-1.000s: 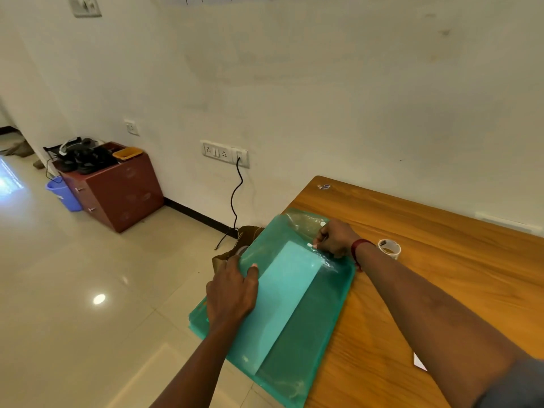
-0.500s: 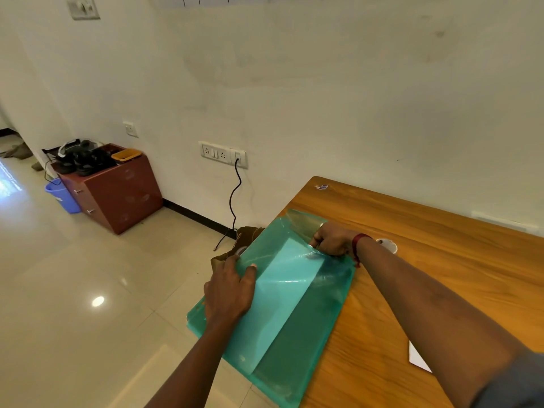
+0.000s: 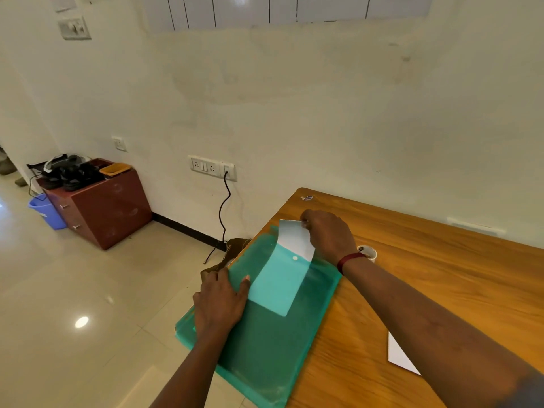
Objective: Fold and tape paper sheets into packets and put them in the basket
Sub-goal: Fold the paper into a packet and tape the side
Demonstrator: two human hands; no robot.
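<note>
A translucent green plastic folder [image 3: 265, 343] lies at the left edge of the wooden table [image 3: 441, 290], partly overhanging it. A white paper sheet [image 3: 294, 240] sticks halfway out of the folder's far end; the rest shows pale through the plastic. My right hand [image 3: 329, 234] pinches the sheet's far top corner. My left hand [image 3: 219, 301] rests flat on the folder's left side, fingers straight. A roll of tape [image 3: 367, 252] sits just right of my right wrist. No basket is in sight.
Another white paper piece [image 3: 400, 354] lies on the table near my right forearm. A brown bag [image 3: 232, 248] sits on the floor below the table's corner, with a black cable [image 3: 222, 210] hanging from the wall socket. A red-brown cabinet [image 3: 100, 207] stands farther left.
My right hand has drawn the white sheet partway out of the folder's far end. My left hand stays pressed on the folder. The camera tilted upward slightly.
</note>
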